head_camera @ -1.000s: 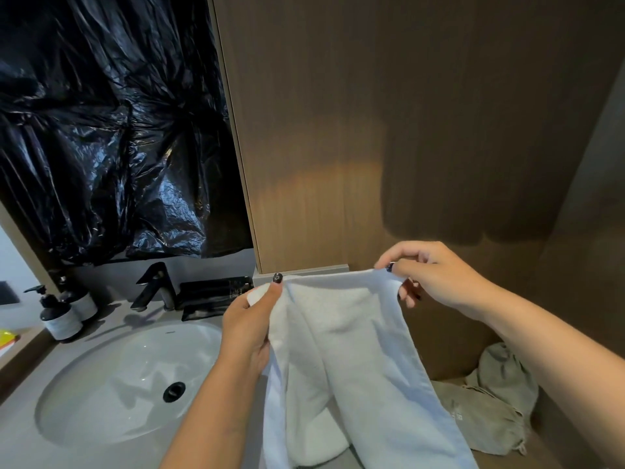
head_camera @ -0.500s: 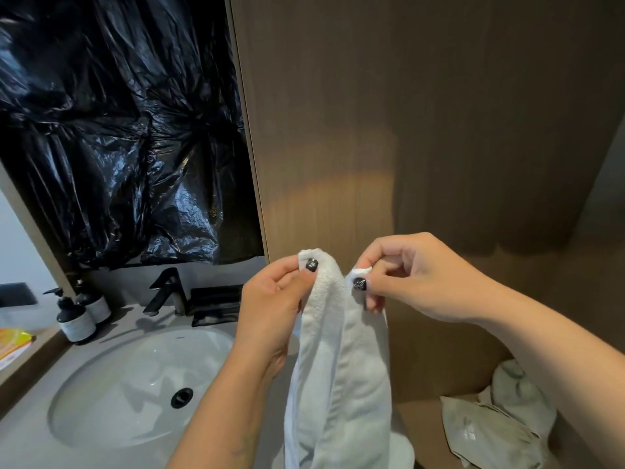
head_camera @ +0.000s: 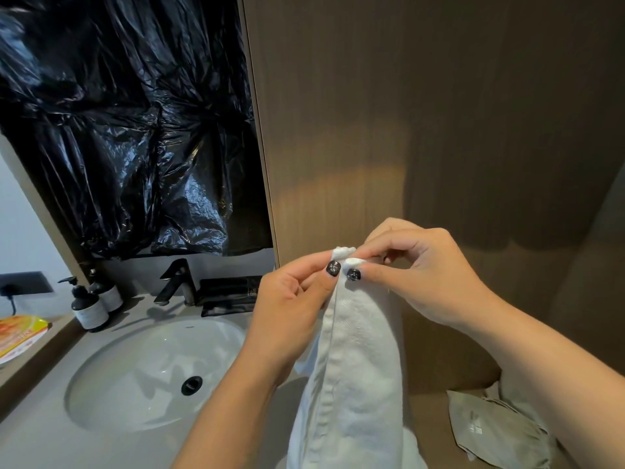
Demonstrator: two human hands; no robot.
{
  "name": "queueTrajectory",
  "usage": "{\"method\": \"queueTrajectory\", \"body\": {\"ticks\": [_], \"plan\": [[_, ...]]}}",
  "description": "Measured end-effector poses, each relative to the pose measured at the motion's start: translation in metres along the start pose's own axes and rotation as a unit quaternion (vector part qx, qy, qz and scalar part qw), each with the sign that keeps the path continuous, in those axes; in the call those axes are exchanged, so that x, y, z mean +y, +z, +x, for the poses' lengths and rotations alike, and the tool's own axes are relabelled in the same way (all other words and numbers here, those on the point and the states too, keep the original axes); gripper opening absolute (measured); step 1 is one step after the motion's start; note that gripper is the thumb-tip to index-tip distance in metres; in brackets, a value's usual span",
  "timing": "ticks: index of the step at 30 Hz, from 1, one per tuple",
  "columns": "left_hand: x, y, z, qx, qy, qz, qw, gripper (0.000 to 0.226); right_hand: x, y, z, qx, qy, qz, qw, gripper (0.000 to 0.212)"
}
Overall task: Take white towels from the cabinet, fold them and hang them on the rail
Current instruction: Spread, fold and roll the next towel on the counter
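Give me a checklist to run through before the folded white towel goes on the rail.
1. Top corners brought together: ok, the left hand and right hand pinch them side by side at the top of the white terry towel.
2. Grip on both corners: ok, thumbs press on the cloth.
3. Long edges aligned: cannot tell, only the near hemmed edge shows.
4. Lower end clear of the round white sink basin: cannot tell, it runs out of frame.
5. Rail within reach: cannot tell, no rail in view.
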State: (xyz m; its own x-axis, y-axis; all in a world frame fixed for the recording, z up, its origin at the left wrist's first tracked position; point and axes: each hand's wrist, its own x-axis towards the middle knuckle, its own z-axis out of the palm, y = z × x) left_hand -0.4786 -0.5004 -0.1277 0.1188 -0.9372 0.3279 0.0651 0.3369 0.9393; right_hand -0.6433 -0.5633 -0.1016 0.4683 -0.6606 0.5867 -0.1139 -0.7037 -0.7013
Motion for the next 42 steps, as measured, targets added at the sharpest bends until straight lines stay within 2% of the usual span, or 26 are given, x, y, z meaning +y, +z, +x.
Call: {"method": "queueTrajectory", "body": {"ticks": [5, 12, 15, 18, 23, 25, 30, 33, 39, 42], "plan": [[0.0, 0.002, 0.0, -0.021, 0.011, 0.03, 0.999, 0.03, 0.004, 0.004, -0.005, 0.058, -0.015, 0.05, 0.997, 0.017], [-0.004, 0.002, 0.0, -0.021, 0.027, 0.062, 0.998, 0.034, 0.004, 0.01, -0.011, 0.126, 0.027, 0.081, 0.988, 0.016], [-0.005, 0.003, -0.001, -0.017, 0.056, 0.079, 0.995, 0.03, 0.004, 0.01, -0.012, 0.117, 0.045, 0.082, 0.989, 0.022], [-0.006, 0.004, -0.003, -0.014, 0.057, 0.044, 0.997, 0.016, 0.004, 0.008, -0.01, 0.082, 0.064, 0.06, 0.993, 0.034], [-0.012, 0.005, -0.004, 0.022, 0.054, 0.039, 0.998, 0.016, 0.007, 0.003, -0.006, 0.016, 0.078, -0.06, 0.995, 0.006], [-0.016, 0.007, -0.003, 0.026, 0.07, 0.055, 0.996, 0.013, 0.008, 0.002, -0.005, 0.022, 0.071, -0.09, 0.993, 0.006], [-0.023, 0.02, -0.007, 0.02, 0.113, 0.099, 0.988, 0.028, 0.013, -0.003, -0.004, 0.016, 0.037, -0.12, 0.992, 0.008], [-0.03, 0.029, -0.006, 0.045, 0.113, 0.111, 0.986, 0.033, 0.016, -0.008, -0.002, -0.001, 0.027, -0.132, 0.991, 0.011], [-0.037, 0.043, -0.003, 0.095, 0.131, 0.206, 0.965, 0.03, 0.016, -0.022, 0.008, 0.049, -0.018, -0.146, 0.988, 0.015], [-0.042, 0.045, -0.001, 0.09, 0.136, 0.243, 0.956, 0.024, 0.016, -0.036, 0.017, 0.077, -0.03, -0.154, 0.985, 0.014]]}}
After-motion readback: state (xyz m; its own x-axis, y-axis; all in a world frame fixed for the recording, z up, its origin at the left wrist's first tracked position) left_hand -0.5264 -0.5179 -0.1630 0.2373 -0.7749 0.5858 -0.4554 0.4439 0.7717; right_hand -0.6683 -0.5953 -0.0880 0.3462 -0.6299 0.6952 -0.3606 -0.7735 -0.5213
